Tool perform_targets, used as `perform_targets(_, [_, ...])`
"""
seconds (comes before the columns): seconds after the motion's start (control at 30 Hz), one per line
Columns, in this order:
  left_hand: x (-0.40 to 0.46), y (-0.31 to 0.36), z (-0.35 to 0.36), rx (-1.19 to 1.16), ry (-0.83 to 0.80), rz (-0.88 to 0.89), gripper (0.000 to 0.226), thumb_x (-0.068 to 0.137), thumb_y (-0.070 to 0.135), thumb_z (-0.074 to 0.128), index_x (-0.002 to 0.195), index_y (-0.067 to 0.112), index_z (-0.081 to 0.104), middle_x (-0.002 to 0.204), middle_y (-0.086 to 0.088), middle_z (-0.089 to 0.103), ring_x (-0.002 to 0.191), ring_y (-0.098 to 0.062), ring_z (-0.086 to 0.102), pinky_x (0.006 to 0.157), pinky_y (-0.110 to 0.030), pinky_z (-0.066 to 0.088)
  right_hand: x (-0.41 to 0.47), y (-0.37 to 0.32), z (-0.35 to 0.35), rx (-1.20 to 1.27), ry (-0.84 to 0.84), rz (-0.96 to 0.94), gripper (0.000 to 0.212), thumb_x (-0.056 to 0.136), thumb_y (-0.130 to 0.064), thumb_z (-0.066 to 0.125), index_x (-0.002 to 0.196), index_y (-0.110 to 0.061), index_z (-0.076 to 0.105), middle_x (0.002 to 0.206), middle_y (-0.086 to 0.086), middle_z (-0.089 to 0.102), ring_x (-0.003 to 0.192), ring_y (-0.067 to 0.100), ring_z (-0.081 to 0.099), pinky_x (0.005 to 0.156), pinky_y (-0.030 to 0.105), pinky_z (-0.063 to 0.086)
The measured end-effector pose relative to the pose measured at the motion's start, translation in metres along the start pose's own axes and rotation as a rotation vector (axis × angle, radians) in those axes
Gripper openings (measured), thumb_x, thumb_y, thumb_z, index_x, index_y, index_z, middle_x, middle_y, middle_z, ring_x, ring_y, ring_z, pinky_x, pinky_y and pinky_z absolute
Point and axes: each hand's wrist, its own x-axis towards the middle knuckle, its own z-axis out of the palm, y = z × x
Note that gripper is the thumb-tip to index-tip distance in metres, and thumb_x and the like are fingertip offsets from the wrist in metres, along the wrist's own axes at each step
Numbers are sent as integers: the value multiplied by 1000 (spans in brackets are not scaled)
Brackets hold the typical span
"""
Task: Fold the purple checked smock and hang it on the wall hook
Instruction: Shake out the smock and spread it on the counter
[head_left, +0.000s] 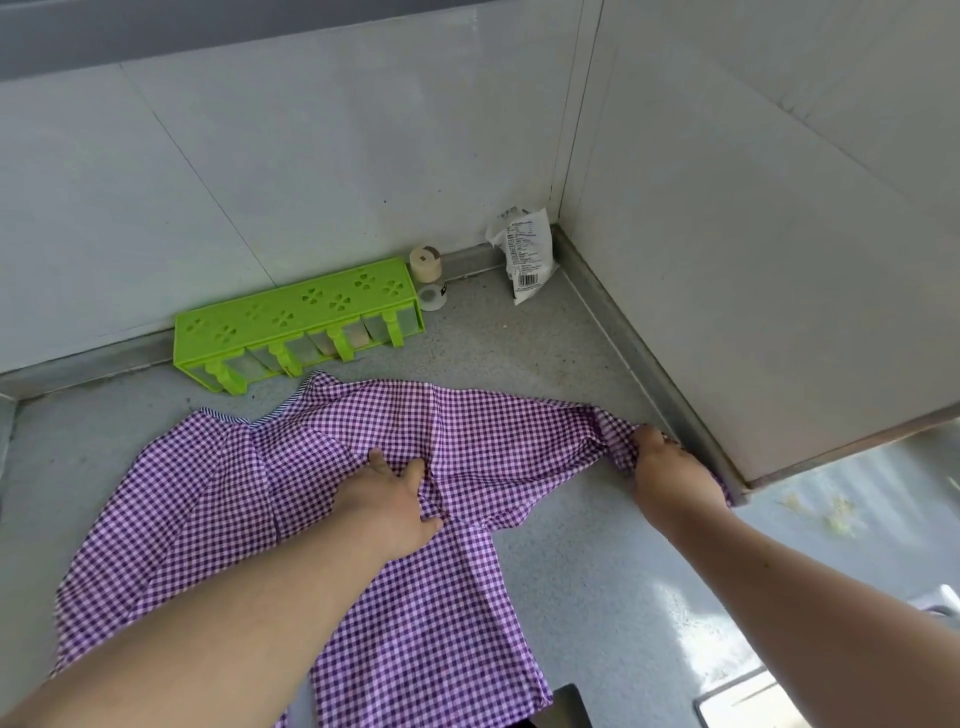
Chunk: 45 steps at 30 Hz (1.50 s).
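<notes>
Flat on the smock (332, 478), left hand (395, 499) lies spread; right hand (670, 467) pinches its sleeve (613, 431).

Soft, matt checked cloth smock (337, 467) spread on a speckled, faintly glossy stone-like countertop (561, 358), beside a glossy green plastic rack (291, 317).

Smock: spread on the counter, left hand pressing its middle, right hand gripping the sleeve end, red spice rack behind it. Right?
Not quite. The head view shows the spice rack is green, not red. The rest holds: smock on the counter, left hand pressing its middle, right hand gripping the sleeve end.
</notes>
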Motion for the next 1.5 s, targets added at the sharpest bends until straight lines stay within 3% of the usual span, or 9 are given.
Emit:
perform_targets(0.2, [0, -3, 0, -12, -3, 4, 100, 92, 83, 39, 168, 32, -1, 174, -25, -3, 156, -42, 26, 118, -49, 41, -11, -21, -18, -154, -139, -111, 37, 102, -18, 49, 138, -15, 56, 137, 12, 58, 121, 32, 60, 102, 42, 52])
perform_targets(0.4, [-2, -3, 0, -22, -7, 5, 100, 93, 82, 39, 168, 31, -2, 174, -25, -4, 158, -41, 23, 121, -50, 38, 1, -40, -89, 304, -247, -246, 27, 107, -14, 33, 122, -16, 55, 112, 10, 65, 95, 23, 63, 79, 34, 52])
perform_targets(0.63, [-6, -9, -1, -75, -30, 26, 94, 96, 78, 40, 168, 36, -3, 176, -20, -6, 160, -38, 18, 125, -49, 31, 39, -18, -134, -408, 301, -209, 34, 98, -13, 44, 132, -14, 49, 119, 13, 60, 104, 35, 62, 80, 43, 51])
perform_targets(0.73, [-7, -8, -2, -66, -33, 21, 94, 96, 78, 39, 168, 35, -3, 176, -20, -7, 160, -38, 18, 124, -50, 31, 27, -29, -110, -562, 461, -440, 38, 90, -13, 43, 126, -12, 54, 121, 14, 58, 104, 34, 58, 87, 48, 49])
perform_targets(0.83, [-8, -7, -3, -58, -33, 15, 94, 97, 78, 38, 168, 33, -3, 175, -21, -7, 160, -39, 17, 123, -52, 32, 7, -44, -64, -456, 251, -578, 25, 95, -14, 44, 115, -16, 59, 104, 4, 63, 90, 25, 56, 85, 42, 46])
perform_targets(0.93, [-7, -6, -3, -61, -40, 14, 93, 97, 79, 37, 168, 34, -3, 175, -21, -7, 160, -39, 17, 124, -52, 32, -5, -44, -22, -401, 11, -578, 35, 95, -20, 53, 130, -22, 56, 122, -2, 62, 106, 21, 57, 101, 42, 46])
perform_targets(1.03, [-5, -7, -3, -63, -45, 17, 94, 97, 79, 37, 168, 33, -3, 175, -22, -7, 160, -39, 17, 124, -52, 32, -6, -39, 3, -293, -25, -524, 54, 96, -31, 63, 146, -30, 44, 144, -4, 48, 134, 23, 47, 116, 45, 36])
perform_targets(1.3, [-1, -10, 2, -64, -35, 35, 92, 98, 75, 41, 168, 35, -1, 175, -21, -7, 160, -39, 16, 123, -52, 32, -4, -28, 11, -284, 21, -682, 33, 104, -26, 50, 136, -26, 58, 140, -7, 52, 132, 20, 48, 113, 40, 37])
perform_targets(1.5, [0, -14, 6, -87, -11, 67, 91, 98, 73, 45, 167, 37, -2, 175, -21, -9, 161, -38, 15, 125, -51, 32, -2, -23, -12, -360, -98, -563, 21, 109, -40, 36, 107, -20, 44, 80, 1, 62, 73, 21, 65, 73, 41, 61])
